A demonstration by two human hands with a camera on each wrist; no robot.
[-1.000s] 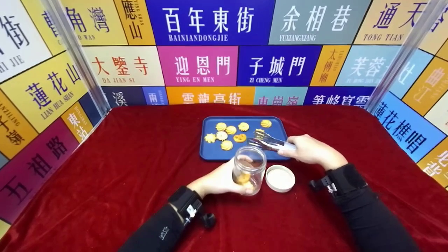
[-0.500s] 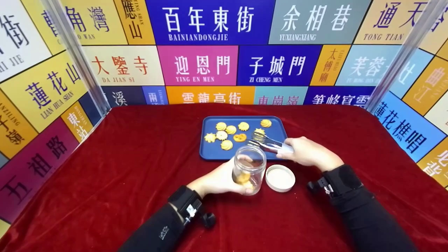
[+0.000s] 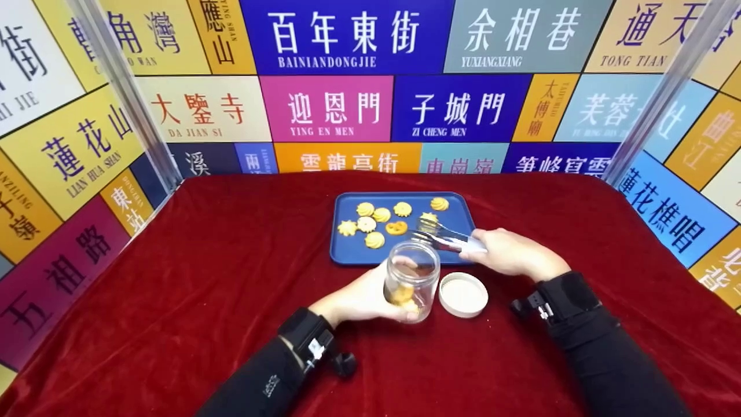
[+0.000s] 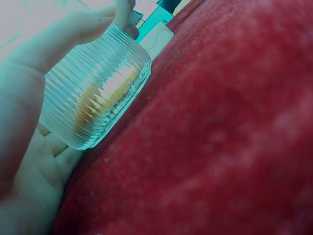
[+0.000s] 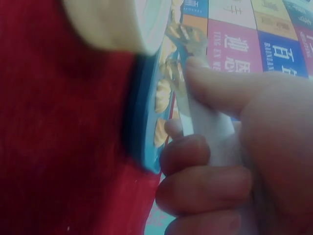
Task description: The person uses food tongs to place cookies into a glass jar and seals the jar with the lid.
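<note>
My left hand grips a clear glass jar, tilted a little, with its mouth uncovered. A few yellow cookies lie at the bottom of the ribbed jar in the left wrist view. My right hand holds metal tongs by their pale handle, fingers curled round it. The tongs' tips reach over the right part of the blue tray, overlapping the lower part of a star-shaped cookie. In the right wrist view the tongs' two heads stand apart.
Several piped cookies and a pretzel lie on the tray's left and middle. Another cookie sits at its back right. A round whitish lid lies beside the jar on the red cloth. Printed panels stand behind.
The right hand has shifted slightly left with the tongs, whose tips have dropped a little, so the star-shaped cookie shows more. The left hand and jar have stayed put.
</note>
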